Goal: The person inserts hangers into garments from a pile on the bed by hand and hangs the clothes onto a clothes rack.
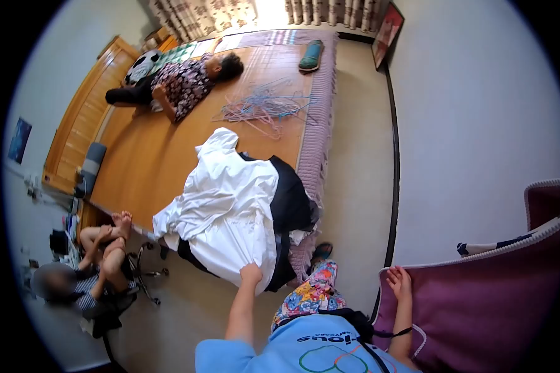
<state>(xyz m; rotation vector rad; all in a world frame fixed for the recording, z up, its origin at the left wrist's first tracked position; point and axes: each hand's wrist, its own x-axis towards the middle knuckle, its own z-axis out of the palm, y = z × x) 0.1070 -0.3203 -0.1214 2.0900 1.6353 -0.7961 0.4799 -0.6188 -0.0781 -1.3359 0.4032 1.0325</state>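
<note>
A white shirt (224, 193) lies spread on the near end of the bed, its short sleeve pointing to the far side. My left hand (251, 274) is closed on the shirt's lower edge. Black garments (290, 196) lie under the shirt and stick out on both sides. My right hand (400, 281) is held off to the right with its fingers apart, beside the upper edge of a purple zippered fabric cover (473, 298). Whether it touches the fabric I cannot tell. Farther up the bed is a tangled pile of pink and blue hangers (267, 105).
The bed (149, 161) has a brown mat and a lilac ruffled cover. One person (183, 87) lies across its far left; another (106, 261) sits on an office chair at left. A green cylindrical pillow (311, 56) lies at the far corner. A floor strip (361, 149) runs along the right wall.
</note>
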